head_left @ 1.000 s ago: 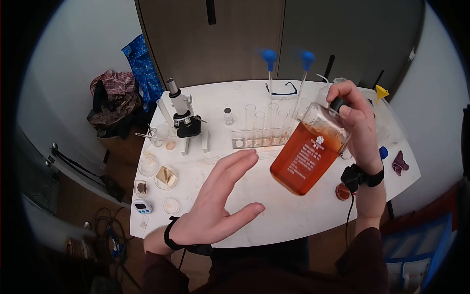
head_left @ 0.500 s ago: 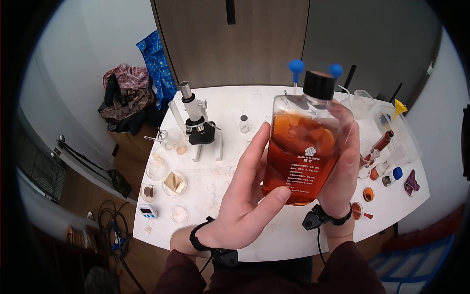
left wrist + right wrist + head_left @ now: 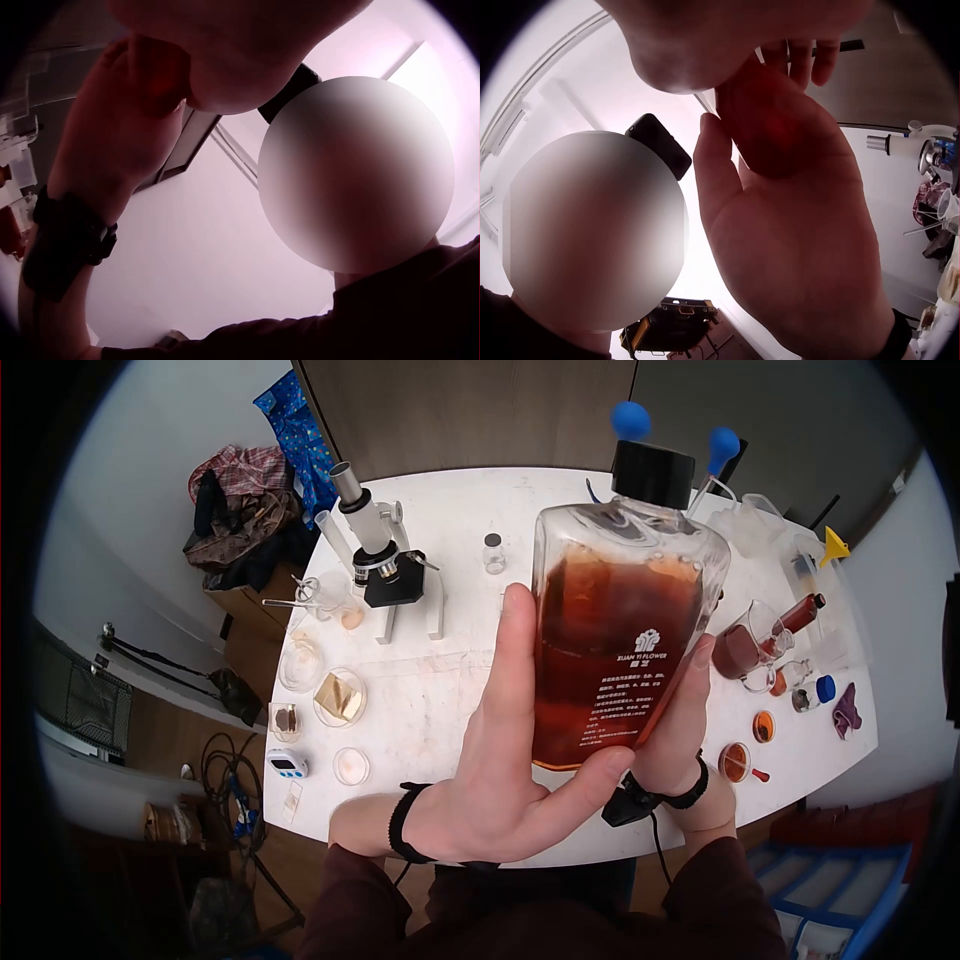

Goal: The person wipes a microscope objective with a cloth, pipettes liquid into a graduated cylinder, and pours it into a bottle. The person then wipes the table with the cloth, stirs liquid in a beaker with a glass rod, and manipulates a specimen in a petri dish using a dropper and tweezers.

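Observation:
Both hands hold up a clear, flat-sided bottle (image 3: 615, 660) with a black screw cap (image 3: 654, 474), white print and red-brown liquid inside. It stands nearly upright in front of the chest, above the table. My left hand (image 3: 500, 770) grips its lower left, thumb across the bottom front corner and index finger up along the side. From the right, my right hand (image 3: 678, 745) holds its lower side, thumb along the edge; its other fingers are hidden behind the bottle. In the right wrist view the reddish bottle base (image 3: 769, 127) sits against the left palm.
A microscope (image 3: 385, 555), small capped vial (image 3: 494, 554), petri dishes (image 3: 351, 765) and timer (image 3: 287, 763) stand on the white table (image 3: 450, 600) to the left. At right are a beaker of red liquid (image 3: 745, 645), a dish with a dropper (image 3: 735, 762), a blue-capped jar (image 3: 815, 693) and a yellow funnel (image 3: 835, 546).
The right hand has moved from the cap down to the bottle's side. The bottle has turned from tilted to nearly upright and come closer, and the left hand has taken hold of its lower left.

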Tool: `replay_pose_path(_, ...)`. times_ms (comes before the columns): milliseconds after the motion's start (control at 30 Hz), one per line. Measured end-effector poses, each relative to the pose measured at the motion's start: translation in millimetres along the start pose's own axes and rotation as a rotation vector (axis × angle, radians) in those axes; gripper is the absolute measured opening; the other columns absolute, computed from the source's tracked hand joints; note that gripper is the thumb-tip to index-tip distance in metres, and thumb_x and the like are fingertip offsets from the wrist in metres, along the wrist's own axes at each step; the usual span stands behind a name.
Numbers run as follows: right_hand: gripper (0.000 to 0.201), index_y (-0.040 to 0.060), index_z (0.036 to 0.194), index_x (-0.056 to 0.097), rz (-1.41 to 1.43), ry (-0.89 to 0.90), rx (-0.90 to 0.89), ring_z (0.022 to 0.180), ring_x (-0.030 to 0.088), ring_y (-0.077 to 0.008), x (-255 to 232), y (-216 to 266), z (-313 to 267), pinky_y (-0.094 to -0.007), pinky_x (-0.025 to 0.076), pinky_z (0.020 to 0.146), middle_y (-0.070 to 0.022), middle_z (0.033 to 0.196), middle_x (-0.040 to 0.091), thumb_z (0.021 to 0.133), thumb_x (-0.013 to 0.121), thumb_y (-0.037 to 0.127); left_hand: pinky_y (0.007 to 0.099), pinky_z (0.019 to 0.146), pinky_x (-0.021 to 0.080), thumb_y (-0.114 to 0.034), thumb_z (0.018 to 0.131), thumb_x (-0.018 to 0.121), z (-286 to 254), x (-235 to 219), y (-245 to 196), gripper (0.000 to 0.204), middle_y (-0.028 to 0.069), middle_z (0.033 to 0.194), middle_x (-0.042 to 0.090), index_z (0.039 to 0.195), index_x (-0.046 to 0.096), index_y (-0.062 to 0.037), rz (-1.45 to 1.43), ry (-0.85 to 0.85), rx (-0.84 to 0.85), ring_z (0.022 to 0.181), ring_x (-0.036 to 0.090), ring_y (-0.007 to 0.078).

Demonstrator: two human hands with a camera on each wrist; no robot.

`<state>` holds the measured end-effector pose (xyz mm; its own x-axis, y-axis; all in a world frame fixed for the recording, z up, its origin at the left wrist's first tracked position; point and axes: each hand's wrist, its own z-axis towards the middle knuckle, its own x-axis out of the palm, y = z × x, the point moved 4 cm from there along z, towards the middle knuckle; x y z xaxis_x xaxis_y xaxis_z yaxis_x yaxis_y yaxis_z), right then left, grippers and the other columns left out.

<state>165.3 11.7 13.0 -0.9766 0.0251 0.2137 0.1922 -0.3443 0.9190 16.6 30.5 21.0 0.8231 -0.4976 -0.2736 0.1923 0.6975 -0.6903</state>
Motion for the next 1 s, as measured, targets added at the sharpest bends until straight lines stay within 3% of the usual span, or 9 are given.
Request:
replay_pose_path(67, 0.079, -0.0034, 0.160, 0.031, 0.146, 0.034, 0.069, 0.130, 0.064, -0.0258, 3.3, -2.7, -0.6, -0.0383, 0.055, 0.107, -0.0197, 0.146, 0.058, 0.113, 0.026, 0.061, 0.0457, 0.119, 0.043, -0.012, 0.096, 0.073, -1.7, 2.1, 1.3, 0.117, 0.0264, 0.168, 0.018, 0.167, -0.019, -0.0006, -0.019, 0.000, 0.000, 0.151, 0.039, 0.0358)
replay_pose_path(167, 0.086, 0.0028, 0.157, 0.040, 0.065, -0.019, 0.061, 0.128, 0.066, -0.0300, 2.3, -5.3, -3.1, -0.0429, 0.057, 0.108, -0.0188, 0.145, 0.061, 0.110, 0.015, 0.069, 0.0459, 0.119, 0.043, -0.012, 0.095, 0.073, -2.8, 5.6, 3.4, 0.118, 0.0271, 0.167, 0.018, 0.167, -0.019, 0.0000, -0.056, -0.006, 0.028, 0.150, 0.040, 0.0361)
replay_pose_path(300, 0.085, 0.0025, 0.157, 0.040, 0.067, 0.002, 0.065, 0.128, 0.066, -0.0297, 2.8, -3.6, -3.7, -0.0426, 0.057, 0.107, -0.0191, 0.145, 0.061, 0.111, 0.014, 0.068, 0.0462, 0.119, 0.043, -0.012, 0.095, 0.072, -3.9, 4.5, 1.3, 0.117, 0.0268, 0.168, 0.018, 0.167, -0.020, -0.0002, -0.053, 0.010, 0.042, 0.151, 0.039, 0.0363)
replay_pose_path(367, 0.079, -0.0038, 0.159, 0.032, 0.078, 0.062, 0.009, 0.128, 0.063, -0.0246, 4.7, 2.2, -4.8, -0.0369, 0.054, 0.106, -0.0185, 0.146, 0.057, 0.113, 0.025, 0.060, 0.0465, 0.120, 0.042, -0.012, 0.095, 0.072, -4.1, 5.4, 2.4, 0.117, 0.0267, 0.168, 0.018, 0.167, -0.020, -0.0003, -0.077, 0.007, 0.033, 0.151, 0.038, 0.0362)
replay_pose_path(533, 0.080, -0.0037, 0.158, 0.033, 0.087, 0.031, 0.039, 0.130, 0.062, -0.0237, 5.3, 3.7, -6.5, -0.0368, 0.053, 0.107, -0.0175, 0.146, 0.057, 0.112, 0.026, 0.062, 0.0470, 0.121, 0.041, -0.013, 0.096, 0.070, -5.0, 8.2, 1.1, 0.116, 0.0258, 0.169, 0.016, 0.167, -0.021, -0.0007, -0.160, 0.014, -0.007, 0.152, 0.037, 0.0358)
replay_pose_path(600, 0.080, -0.0036, 0.158, 0.033, 0.097, 0.031, 0.052, 0.130, 0.061, -0.0234, 5.9, 3.9, -7.1, -0.0369, 0.052, 0.107, -0.0172, 0.146, 0.057, 0.112, 0.026, 0.062, 0.0435, 0.121, 0.041, 0.001, 0.096, 0.065, -5.1, 9.6, -0.5, 0.107, 0.0293, 0.169, 0.020, 0.166, -0.017, 0.0062, -0.227, -0.080, -0.029, 0.151, 0.042, 0.0358)
replay_pose_path(1000, 0.086, -0.0042, 0.155, 0.034, 0.182, 0.076, 0.059, 0.129, 0.062, -0.0218, 6.2, 1.0, -6.9, -0.0360, 0.053, 0.107, -0.0171, 0.145, 0.058, 0.109, 0.035, 0.067, 0.0445, 0.122, 0.039, 0.001, 0.096, 0.065, -7.6, 12.4, 0.0, 0.109, 0.0293, 0.170, 0.016, 0.165, -0.019, 0.0047, -0.257, -0.108, -0.034, 0.153, 0.038, 0.0368)
